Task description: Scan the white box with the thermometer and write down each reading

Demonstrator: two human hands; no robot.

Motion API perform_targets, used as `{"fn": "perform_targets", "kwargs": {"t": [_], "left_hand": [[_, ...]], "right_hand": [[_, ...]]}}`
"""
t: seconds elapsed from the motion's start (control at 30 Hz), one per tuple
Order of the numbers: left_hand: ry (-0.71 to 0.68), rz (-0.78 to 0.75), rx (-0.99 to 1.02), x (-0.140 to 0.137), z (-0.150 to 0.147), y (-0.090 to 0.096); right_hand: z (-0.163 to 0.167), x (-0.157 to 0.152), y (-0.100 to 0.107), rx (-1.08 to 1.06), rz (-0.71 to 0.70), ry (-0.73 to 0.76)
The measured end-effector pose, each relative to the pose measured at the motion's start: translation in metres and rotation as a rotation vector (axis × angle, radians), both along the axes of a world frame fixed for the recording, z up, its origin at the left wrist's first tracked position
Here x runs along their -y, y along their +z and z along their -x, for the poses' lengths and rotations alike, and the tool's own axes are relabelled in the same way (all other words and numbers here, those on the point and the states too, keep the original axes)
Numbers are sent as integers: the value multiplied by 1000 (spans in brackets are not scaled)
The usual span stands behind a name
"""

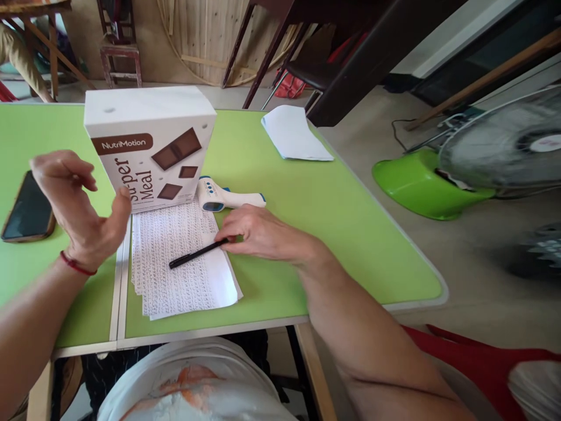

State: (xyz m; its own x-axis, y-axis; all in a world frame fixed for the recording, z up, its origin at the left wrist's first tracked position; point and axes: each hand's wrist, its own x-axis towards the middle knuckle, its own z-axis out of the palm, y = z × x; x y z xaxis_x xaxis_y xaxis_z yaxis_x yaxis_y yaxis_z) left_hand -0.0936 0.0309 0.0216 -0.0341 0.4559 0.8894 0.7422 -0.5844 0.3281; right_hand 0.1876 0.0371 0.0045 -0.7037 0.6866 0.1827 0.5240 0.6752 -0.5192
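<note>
My right hand pinches one end of a black pen, which lies slantwise over a stack of handwritten sheets. My left hand is raised at the left, its fingers bent and the thumb apart, with nothing in its grasp. Close beside its thumb, a white NutriMotion Super Meal box stands upright at the top of the sheets. A white and blue infrared thermometer lies against the box's right side, just beyond my right hand.
A dark phone lies left on the green folding table, whose metal seam runs left of the sheets. More paper is at the far edge. A fan and a green plastic stool stand on the floor to the right.
</note>
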Motion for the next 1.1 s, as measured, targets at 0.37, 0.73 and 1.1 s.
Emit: {"fn": "perform_targets", "kwargs": {"t": [0.37, 0.73, 1.1], "left_hand": [[-602, 401, -909, 46, -43, -23], [-558, 586, -990, 47, -50, -25], [-568, 599, -968, 46, -50, -24]], "right_hand": [[8, 3, 16, -714, 218, -471], [29, 32, -39, -686, 238, -578], [31, 33, -38, -561, 54, -515]]}}
